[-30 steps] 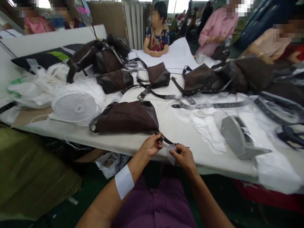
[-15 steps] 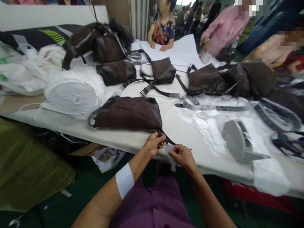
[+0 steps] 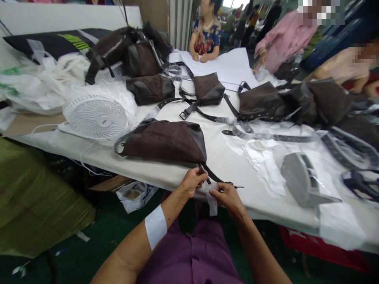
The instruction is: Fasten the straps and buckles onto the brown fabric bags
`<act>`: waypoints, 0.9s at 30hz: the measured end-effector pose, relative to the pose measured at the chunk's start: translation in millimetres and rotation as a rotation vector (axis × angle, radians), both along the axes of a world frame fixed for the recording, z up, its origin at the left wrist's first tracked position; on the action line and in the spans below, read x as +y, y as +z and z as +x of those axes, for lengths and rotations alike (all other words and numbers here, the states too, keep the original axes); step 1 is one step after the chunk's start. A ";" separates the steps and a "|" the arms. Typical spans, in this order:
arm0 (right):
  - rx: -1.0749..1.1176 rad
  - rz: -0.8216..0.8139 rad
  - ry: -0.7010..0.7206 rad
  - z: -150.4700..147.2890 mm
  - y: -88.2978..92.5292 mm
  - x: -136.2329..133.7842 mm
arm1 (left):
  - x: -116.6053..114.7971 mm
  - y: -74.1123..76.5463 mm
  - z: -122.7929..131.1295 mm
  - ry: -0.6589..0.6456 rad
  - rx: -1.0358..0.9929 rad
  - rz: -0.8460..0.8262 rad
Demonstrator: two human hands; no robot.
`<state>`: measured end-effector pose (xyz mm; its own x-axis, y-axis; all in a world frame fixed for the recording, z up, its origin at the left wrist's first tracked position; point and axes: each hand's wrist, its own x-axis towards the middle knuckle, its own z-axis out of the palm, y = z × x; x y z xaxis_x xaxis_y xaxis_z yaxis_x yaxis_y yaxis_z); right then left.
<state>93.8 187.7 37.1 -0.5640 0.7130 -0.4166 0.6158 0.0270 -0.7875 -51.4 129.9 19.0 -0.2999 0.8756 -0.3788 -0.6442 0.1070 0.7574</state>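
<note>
A dark brown bag [image 3: 166, 140] with black leather ends lies on the table before me. From its near right corner a narrow black strap [image 3: 211, 173] runs out past my hands. My left hand [image 3: 194, 182] is closed, pinching a short black strap piece [image 3: 202, 169] just below that corner. Close beside it, my right hand [image 3: 227, 197] pinches a thin whitish translucent strip [image 3: 212, 202], which hangs over the table edge. A white patch [image 3: 156, 227] is wrapped on my left forearm.
To the left stands a white fan [image 3: 99, 118] next to clear plastic wrapping. More brown bags [image 3: 151, 90] and belts lie farther back. On the right are a grey tape dispenser [image 3: 299, 177] and white paper pieces [image 3: 263, 165]. Several people are across the table [image 3: 177, 173].
My right hand has brought the whitish strip left, closer to the strap piece in my left hand. The view has shifted slightly; the bag lies as before.
</note>
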 end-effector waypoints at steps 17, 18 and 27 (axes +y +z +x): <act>0.058 -0.047 -0.014 -6.2 -8.2 -5.7 | -14.4 1.5 0.5 -0.051 0.182 -0.008; 0.066 -0.053 -0.017 -7.4 -6.5 -7.0 | -16.8 3.5 -0.3 -0.054 0.181 -0.029; 0.215 -0.211 0.019 -15.2 -18.4 -38.2 | -47.3 3.9 -0.1 -0.065 0.156 -0.234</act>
<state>78.6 149.5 18.7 -0.6675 0.6118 -0.4244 0.4355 -0.1416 -0.8890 -51.5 82.6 22.9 -0.3169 0.7887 -0.5268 -0.5080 0.3278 0.7965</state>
